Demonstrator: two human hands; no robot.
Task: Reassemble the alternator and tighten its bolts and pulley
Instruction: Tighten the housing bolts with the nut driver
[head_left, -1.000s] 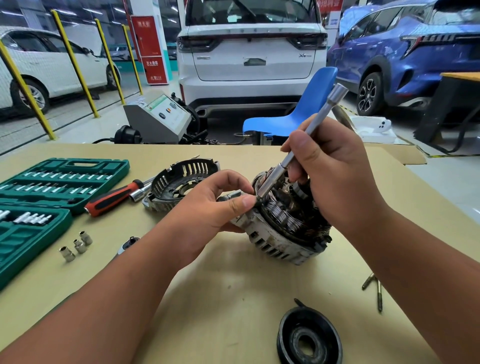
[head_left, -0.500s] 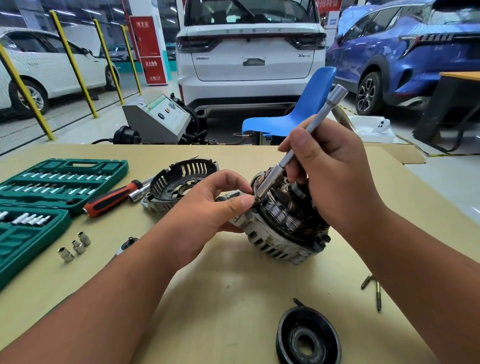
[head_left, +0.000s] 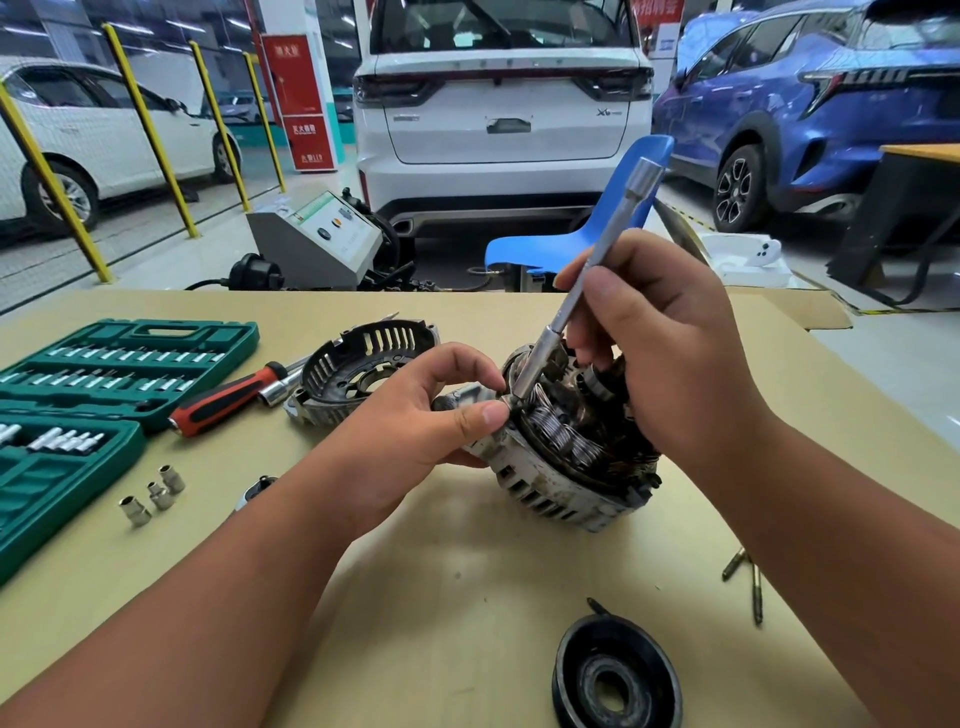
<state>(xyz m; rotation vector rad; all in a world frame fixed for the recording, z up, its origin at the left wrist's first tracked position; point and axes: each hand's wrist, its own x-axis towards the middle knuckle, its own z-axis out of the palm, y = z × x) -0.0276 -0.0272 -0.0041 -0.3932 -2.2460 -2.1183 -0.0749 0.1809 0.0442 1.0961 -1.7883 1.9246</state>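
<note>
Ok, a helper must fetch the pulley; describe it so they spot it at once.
On the tan table, look nearer than the alternator. The pulley lies flat there, a black disc with a centre hole, unlike the thin bolts nearby.

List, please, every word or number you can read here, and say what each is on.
"X6": badge on the white car, small letters beside it blurred.
Red cabinet: white Chinese characters, too blurred to read.
Tester panel: labels too small.
Socket set, alternator: no legible text.
</note>
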